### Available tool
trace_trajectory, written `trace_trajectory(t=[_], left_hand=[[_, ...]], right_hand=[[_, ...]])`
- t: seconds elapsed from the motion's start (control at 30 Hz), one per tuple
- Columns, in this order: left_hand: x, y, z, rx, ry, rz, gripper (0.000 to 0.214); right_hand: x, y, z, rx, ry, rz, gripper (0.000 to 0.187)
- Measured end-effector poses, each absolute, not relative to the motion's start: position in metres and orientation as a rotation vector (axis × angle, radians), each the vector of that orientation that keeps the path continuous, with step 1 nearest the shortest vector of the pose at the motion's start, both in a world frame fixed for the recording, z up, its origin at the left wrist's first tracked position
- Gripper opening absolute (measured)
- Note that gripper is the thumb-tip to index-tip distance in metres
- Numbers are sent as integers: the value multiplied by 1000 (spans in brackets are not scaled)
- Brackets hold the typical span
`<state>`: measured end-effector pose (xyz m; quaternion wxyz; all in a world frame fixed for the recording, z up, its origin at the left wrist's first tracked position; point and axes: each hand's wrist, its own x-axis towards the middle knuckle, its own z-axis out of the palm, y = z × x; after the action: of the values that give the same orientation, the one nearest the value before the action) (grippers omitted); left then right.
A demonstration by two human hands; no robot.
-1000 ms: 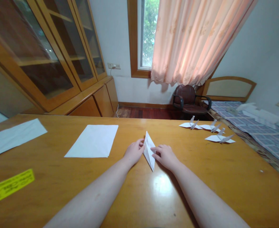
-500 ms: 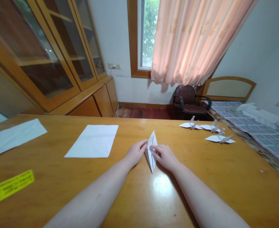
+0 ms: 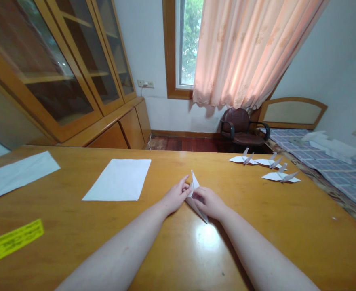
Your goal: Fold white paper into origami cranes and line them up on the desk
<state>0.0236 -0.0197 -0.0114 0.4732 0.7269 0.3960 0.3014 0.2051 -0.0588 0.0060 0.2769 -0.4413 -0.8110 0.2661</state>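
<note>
1. Tilted over since the earlier frame, the narrow folded paper diamond [image 3: 193, 188] no longer stands nearly straight; its lower tip has swung toward the person's right, and both hands have closed in on it.
2. Left hand [image 3: 174, 198]: fingers bunched and closed, fingertips [image 3: 186, 184] pinching the paper's left edge.
3. Right hand [image 3: 209, 203]: curled, fingers lying over the paper's middle and pressing it from the other side. The thumb is hidden, so exactly how it grips I can't tell.
4. Paper diamond: held between the two hands, its lower tip resting on or just above the wooden table [image 3: 241, 246], upper tip poking up past the left fingers.
5. Left of the hands lies a plain white paper sheet [image 3: 117, 180], with a long white paper strip [image 3: 17, 176] farther left and a yellow printed strip [image 3: 11, 243] nearer the table's edge.
6. Right of the hands, three white origami cranes [image 3: 243, 159] sit in a loose group, well apart from the hands.
7. Beyond the table stand a glass-fronted wooden cabinet [image 3: 65, 68], a dark leather chair [image 3: 241, 127] and a curtained window [image 3: 184, 44].
</note>
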Motion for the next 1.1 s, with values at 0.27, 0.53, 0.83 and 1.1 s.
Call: trace_trajectory(t=[0.27, 0.53, 0.83, 1.1], left_hand=[[22, -22, -11, 1841, 967, 683, 63], [29, -30, 1, 2197, 1019, 679, 40], [31, -31, 1, 2204, 1038, 671, 28], [30, -32, 6, 2083, 968, 747, 28]], right_hand=[[207, -57, 1, -1074, -1827, 1117, 34], [201, -56, -8, -1120, -1643, 1121, 27], [201, -55, -14, -1076, -1394, 1149, 29], [203, -53, -18, -1061, -1406, 1204, 36]])
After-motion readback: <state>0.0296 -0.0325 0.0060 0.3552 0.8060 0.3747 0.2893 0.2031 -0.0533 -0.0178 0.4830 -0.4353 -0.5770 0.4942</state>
